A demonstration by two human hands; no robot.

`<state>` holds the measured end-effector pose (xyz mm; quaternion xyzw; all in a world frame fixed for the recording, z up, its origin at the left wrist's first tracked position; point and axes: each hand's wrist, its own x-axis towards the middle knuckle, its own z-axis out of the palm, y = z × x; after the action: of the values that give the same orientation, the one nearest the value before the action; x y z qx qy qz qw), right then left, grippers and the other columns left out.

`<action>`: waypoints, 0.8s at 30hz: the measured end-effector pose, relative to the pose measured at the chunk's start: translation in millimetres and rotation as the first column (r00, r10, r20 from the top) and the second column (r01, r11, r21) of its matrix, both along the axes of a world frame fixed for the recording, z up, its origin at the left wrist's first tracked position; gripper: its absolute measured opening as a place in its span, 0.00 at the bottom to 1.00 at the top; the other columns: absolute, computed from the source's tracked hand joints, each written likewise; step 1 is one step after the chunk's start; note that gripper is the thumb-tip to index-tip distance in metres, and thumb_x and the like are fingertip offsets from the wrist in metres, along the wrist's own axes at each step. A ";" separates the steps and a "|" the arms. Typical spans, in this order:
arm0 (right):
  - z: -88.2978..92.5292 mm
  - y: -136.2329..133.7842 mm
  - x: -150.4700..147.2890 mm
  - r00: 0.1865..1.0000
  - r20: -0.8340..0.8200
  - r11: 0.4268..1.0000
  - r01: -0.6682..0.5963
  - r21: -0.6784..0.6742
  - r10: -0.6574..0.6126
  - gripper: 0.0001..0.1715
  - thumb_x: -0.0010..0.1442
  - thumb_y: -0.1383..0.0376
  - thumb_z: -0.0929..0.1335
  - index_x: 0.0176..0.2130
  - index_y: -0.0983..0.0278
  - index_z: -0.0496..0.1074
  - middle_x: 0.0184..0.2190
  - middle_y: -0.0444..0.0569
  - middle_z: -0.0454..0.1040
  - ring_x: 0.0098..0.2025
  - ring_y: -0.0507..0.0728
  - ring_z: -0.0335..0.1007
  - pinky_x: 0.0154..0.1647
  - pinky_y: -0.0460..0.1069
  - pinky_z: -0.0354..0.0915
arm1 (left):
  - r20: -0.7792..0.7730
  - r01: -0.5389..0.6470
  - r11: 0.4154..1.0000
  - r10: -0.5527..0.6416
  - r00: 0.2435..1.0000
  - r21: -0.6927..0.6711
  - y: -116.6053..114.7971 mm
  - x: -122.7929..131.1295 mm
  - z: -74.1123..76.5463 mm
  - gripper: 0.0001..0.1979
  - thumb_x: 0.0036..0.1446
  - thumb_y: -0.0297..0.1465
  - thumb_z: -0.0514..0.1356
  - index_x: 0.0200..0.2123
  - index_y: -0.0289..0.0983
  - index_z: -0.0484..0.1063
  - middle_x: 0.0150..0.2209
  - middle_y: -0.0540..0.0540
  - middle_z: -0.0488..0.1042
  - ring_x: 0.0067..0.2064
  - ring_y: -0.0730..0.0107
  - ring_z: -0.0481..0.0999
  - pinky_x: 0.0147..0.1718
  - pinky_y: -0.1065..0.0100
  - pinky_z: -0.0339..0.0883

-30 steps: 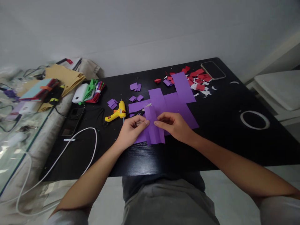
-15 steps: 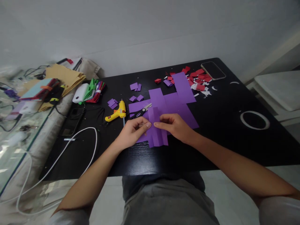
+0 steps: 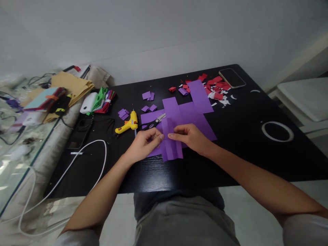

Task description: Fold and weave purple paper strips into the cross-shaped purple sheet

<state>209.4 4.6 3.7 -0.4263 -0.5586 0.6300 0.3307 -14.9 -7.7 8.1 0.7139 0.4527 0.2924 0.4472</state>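
Paper [image 3: 172, 150], one pleated purple sheet, is pinched by left hand [image 3: 143, 143] and right hand [image 3: 191, 136].

Light soft, diffuse, fairly even over black table [image 3: 230, 143]; faint sheen along its near edge. At table centre folded purple paper [image 3: 171, 145] sharp, shadows weak. Left of table glass surface [image 3: 15, 164] glary, smeared. Wide-angle bending beyond table corners.
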 end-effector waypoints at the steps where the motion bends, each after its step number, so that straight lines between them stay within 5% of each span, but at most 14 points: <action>1: 0.0 0.1 -0.1 1.000 -0.001 1.000 -0.003 -0.003 0.003 0.25 0.52 0.47 0.77 0.24 0.64 0.70 0.22 0.40 0.65 0.26 0.50 0.58 0.28 0.48 0.57 | -0.002 -0.004 1.000 0.004 1.000 0.002 0.3 -0.2 0.0 0.16 0.67 0.42 0.59 0.33 0.36 0.72 0.24 0.52 0.72 0.25 0.75 0.67 0.25 0.73 0.59; 8: 1.6 2.0 1.2 0.999 0.033 1.000 0.009 0.007 -0.009 0.28 0.51 0.47 0.77 0.22 0.64 0.68 0.21 0.38 0.62 0.24 0.48 0.53 0.26 0.48 0.52 | 0.036 -0.059 0.998 0.058 0.998 0.027 1.8 0.0 2.7 0.16 0.66 0.41 0.60 0.30 0.36 0.72 0.24 0.50 0.73 0.25 0.75 0.70 0.27 0.73 0.61; 17: 0.9 3.1 2.2 0.997 0.006 0.997 0.080 0.020 -0.080 0.24 0.52 0.47 0.77 0.27 0.64 0.73 0.24 0.42 0.70 0.27 0.50 0.62 0.30 0.48 0.59 | 0.169 -0.181 0.983 0.172 0.971 0.040 5.2 -4.6 0.2 0.15 0.67 0.41 0.60 0.33 0.35 0.73 0.27 0.49 0.75 0.29 0.73 0.72 0.33 0.71 0.66; 24: -2.0 -1.4 -2.3 0.995 0.072 0.989 0.058 0.135 -0.068 0.26 0.54 0.46 0.75 0.24 0.64 0.71 0.22 0.41 0.66 0.26 0.51 0.60 0.28 0.48 0.57 | 0.103 -0.118 0.991 0.112 0.988 0.061 1.3 2.4 -3.5 0.11 0.64 0.38 0.62 0.36 0.35 0.75 0.29 0.49 0.73 0.30 0.73 0.70 0.32 0.72 0.64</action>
<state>207.1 3.3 1.7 -0.4445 -0.5978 0.5639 0.3566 -12.5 -6.4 4.6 0.6858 0.4602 0.3680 0.4272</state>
